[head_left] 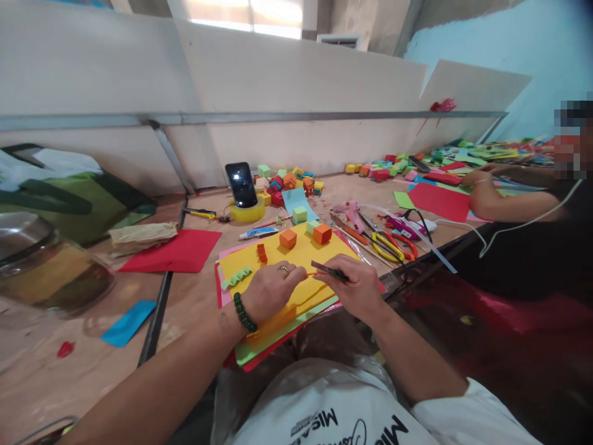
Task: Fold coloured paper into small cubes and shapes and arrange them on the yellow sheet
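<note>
My left hand (273, 285), with a ring and a green bead bracelet, is closed over a stack of coloured paper (273, 306). Its fingertips pinch a thin orange paper strip (310, 274) that reaches toward the other hand. My right hand (354, 283) grips a small tool (330, 269) with a flat metal blade and a dark handle; its exact kind is unclear. On the yellow top sheet sit two orange paper cubes (288, 239), pale green cubes (299, 214), a folded orange strip (262, 253) and a zigzag green strip (236, 278).
Behind the stack stand a phone (241, 185) on a tape roll (247, 211) and a pile of paper cubes (290, 181). Pliers and scissors (389, 245) lie at right, near a glue gun (407, 227). A jar (50, 266) stands left. Another person's arm (504, 198) rests at right.
</note>
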Available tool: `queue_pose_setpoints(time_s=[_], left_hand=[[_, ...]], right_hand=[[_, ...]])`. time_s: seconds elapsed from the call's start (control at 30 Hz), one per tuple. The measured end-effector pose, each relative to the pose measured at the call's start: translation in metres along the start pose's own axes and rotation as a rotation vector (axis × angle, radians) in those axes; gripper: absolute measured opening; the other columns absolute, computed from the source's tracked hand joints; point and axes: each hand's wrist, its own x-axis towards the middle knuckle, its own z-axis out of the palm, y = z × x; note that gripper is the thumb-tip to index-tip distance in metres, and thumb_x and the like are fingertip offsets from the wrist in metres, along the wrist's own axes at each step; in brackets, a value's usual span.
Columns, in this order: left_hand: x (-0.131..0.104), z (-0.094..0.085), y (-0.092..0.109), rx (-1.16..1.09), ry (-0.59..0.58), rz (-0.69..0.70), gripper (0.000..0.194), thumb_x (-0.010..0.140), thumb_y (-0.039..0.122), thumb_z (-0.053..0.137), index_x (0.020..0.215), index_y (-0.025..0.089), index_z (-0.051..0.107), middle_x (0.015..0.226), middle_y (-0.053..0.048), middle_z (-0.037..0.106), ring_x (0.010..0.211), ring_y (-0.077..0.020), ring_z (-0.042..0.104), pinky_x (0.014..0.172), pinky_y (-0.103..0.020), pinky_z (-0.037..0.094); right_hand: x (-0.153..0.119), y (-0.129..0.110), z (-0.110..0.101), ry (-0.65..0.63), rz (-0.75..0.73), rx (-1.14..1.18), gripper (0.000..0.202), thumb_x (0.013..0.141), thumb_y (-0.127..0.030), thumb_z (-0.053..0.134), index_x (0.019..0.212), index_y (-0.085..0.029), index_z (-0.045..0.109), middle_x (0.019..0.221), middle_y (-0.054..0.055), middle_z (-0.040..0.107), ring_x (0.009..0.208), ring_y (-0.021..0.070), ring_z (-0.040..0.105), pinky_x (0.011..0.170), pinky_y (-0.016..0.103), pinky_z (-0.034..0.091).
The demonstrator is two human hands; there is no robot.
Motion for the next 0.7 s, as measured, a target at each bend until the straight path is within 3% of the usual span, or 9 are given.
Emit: queue_pose_setpoints(time_s=[0.13, 0.23, 0.3, 0.43, 0.7], left_hand=[[0.001, 0.002, -0.001, -0.434, -0.041, -0.304, 0.022, 0.091, 0.029, 0.047, 0.103, 0.018, 0.062, 0.079, -0.005, 0.07, 0.069, -0.0146, 0.065, 0.061, -0.024, 0.05], [0.004, 0.001, -0.002, -0.833, -0.073, -0.576, 0.036, 0.084, 0.039, 0.059, 0.11, 0.014, 0.063, 0.081, -0.006, 0.073, 0.062, -0.0134, 0.066, 0.06, -0.024, 0.053], [0.006, 0.001, -0.002, -1.028, -0.069, -0.681, 0.04, 0.081, 0.041, 0.062, 0.108, 0.012, 0.065, 0.077, -0.007, 0.073, 0.058, -0.0128, 0.066, 0.058, -0.023, 0.054], [0.007, 0.0, 0.0, -1.185, -0.012, -0.745, 0.045, 0.076, 0.043, 0.068, 0.108, 0.012, 0.068, 0.079, -0.008, 0.075, 0.061, -0.0136, 0.068, 0.062, -0.024, 0.057], [0.007, -0.005, 0.003, -1.135, -0.023, -0.692, 0.044, 0.079, 0.051, 0.063, 0.099, 0.012, 0.072, 0.078, -0.01, 0.075, 0.061, -0.0157, 0.07, 0.061, -0.027, 0.059]], right_hand=[[0.0, 0.006, -0.002, 0.063, 0.002, 0.055, 0.01, 0.081, -0.026, 0.069, 0.076, -0.019, 0.064, 0.07, 0.001, 0.065, 0.065, 0.0134, 0.061, 0.06, 0.024, 0.048], [-0.001, 0.009, -0.005, 0.117, 0.007, 0.071, 0.006, 0.081, -0.024, 0.068, 0.078, -0.021, 0.064, 0.072, 0.0, 0.066, 0.068, 0.0141, 0.062, 0.063, 0.025, 0.05], [-0.002, 0.01, -0.006, 0.116, 0.0, 0.078, 0.004, 0.081, -0.023, 0.068, 0.079, -0.021, 0.064, 0.073, 0.0, 0.067, 0.069, 0.0144, 0.063, 0.064, 0.026, 0.051], [-0.005, 0.015, -0.005, 0.11, 0.01, 0.082, 0.003, 0.08, -0.022, 0.068, 0.081, -0.022, 0.065, 0.077, 0.001, 0.069, 0.073, 0.0156, 0.065, 0.067, 0.027, 0.053], [-0.004, 0.013, -0.004, 0.056, 0.135, 0.084, 0.007, 0.079, -0.027, 0.067, 0.082, -0.021, 0.065, 0.08, 0.003, 0.07, 0.074, 0.0173, 0.066, 0.068, 0.029, 0.054]])
